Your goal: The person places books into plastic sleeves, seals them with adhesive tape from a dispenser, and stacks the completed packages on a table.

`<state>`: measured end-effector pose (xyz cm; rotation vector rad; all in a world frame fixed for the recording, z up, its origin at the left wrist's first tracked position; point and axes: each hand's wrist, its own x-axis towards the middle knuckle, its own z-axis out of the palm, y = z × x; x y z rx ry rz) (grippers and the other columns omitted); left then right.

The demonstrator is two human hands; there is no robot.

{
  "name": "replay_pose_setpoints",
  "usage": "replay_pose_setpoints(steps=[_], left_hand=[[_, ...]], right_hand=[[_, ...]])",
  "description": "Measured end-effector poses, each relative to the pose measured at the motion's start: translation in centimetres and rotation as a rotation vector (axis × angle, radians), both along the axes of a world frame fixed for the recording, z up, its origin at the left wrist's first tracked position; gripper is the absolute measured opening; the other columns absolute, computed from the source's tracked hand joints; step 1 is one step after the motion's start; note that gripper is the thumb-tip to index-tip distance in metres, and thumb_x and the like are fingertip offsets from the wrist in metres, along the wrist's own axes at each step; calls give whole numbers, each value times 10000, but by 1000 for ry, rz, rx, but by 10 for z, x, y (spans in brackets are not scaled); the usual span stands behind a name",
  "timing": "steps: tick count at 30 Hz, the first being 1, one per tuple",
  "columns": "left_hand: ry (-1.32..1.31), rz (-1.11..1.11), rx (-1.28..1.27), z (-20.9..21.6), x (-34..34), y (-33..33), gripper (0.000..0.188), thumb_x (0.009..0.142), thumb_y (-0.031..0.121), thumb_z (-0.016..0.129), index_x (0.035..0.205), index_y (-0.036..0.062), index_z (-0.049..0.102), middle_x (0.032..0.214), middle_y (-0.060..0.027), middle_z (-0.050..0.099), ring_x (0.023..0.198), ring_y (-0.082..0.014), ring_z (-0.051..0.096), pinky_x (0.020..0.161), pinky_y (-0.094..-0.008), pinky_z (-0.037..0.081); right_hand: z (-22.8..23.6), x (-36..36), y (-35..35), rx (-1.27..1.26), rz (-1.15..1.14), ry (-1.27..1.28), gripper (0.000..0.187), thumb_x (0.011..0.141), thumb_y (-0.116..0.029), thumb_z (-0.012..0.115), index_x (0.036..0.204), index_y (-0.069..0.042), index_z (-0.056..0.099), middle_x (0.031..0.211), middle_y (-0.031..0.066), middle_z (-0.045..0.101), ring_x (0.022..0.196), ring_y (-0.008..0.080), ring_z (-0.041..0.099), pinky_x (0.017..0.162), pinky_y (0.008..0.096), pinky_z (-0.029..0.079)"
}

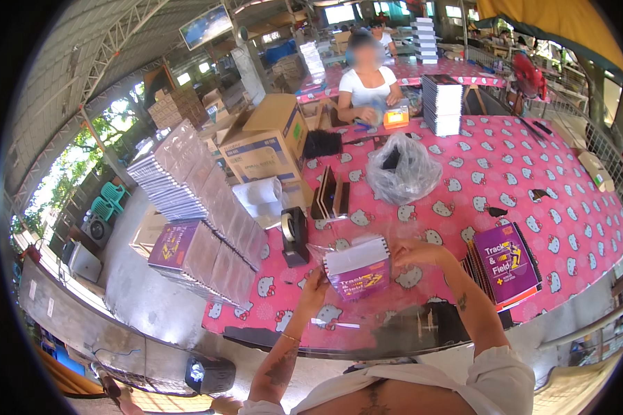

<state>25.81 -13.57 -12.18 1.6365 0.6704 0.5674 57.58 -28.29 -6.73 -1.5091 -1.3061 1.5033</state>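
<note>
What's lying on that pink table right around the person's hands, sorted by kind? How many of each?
Notebook held in both hands: 1
Pile of purple notebooks on the right: 1
Black tape dispenser: 1
Crumpled clear plastic bag: 1
Cardboard box at the table's left edge: 1
Total: 5
The left hand and right hand grip the notebook's sides.

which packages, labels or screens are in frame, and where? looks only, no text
Purple notebook: held between left hand and right hand, spiral-bound, yellow graphic.
Notebook stack: table's right edge, purple covers.
Wrapped bundles: left of the table, clear film, purple covers.
Cardboard box: far left, open, brown with blue print.
Screen: hung upper left, rectangular, bluish.
Orange box: small, by the seated person.
</note>
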Motion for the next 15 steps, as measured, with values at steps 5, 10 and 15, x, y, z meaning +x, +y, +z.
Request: replay_pose_setpoints(steps=[5, 10, 15], left_hand=[[-260, -153, -125, 7, 44, -1, 917, 764, -99, 724, 1528, 44, 238, 1450, -125, 449, 1313, -240, 481, 1091, -359, 403], [-271, -285, -182, 9, 13, 30, 935, 775, -14, 766, 1544, 59, 239, 1451, -105, 460, 1337, -242, 455, 1113, -365, 377], [257, 361, 437, 5, -35, 151, 470, 847, 283, 751, 1245, 58, 640, 1038, -94, 691, 898, -250, 663, 795, -357, 556]], right_hand=[[-73, -21, 0, 486, -377, -18, 879, 700, -129, 886, 1434, -65, 407, 1365, 98, 540, 1273, 252, 505, 1063, 388, 412], [-16, -65, -16, 642, -597, -270, 734, 694, -137, 874, 1325, -100, 501, 1324, 111, 555, 1269, 306, 514, 1117, 454, 356], [103, -74, -29, 1091, -257, -1079, 398, 735, -188, 824, 1088, -100, 661, 1149, 117, 644, 1132, 331, 606, 1123, 483, 326]])
